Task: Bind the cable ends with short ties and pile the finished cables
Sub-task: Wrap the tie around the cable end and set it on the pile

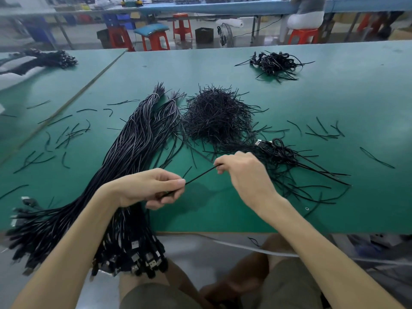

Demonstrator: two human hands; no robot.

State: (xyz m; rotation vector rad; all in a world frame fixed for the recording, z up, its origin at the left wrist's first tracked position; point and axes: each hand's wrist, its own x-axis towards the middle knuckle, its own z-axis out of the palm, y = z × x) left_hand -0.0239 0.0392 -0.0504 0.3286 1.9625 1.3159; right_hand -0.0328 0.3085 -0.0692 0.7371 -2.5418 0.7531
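Both hands, left hand and right hand, pinch one black tie between them.

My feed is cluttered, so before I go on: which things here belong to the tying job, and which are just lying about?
In the job: left hand and right hand, both pinching one thin strand; tie heap; long cable bundle; finished pile, far right.
Lying about: stray ties on the mat; red stools; floor fan.

black cables, black ties, green table
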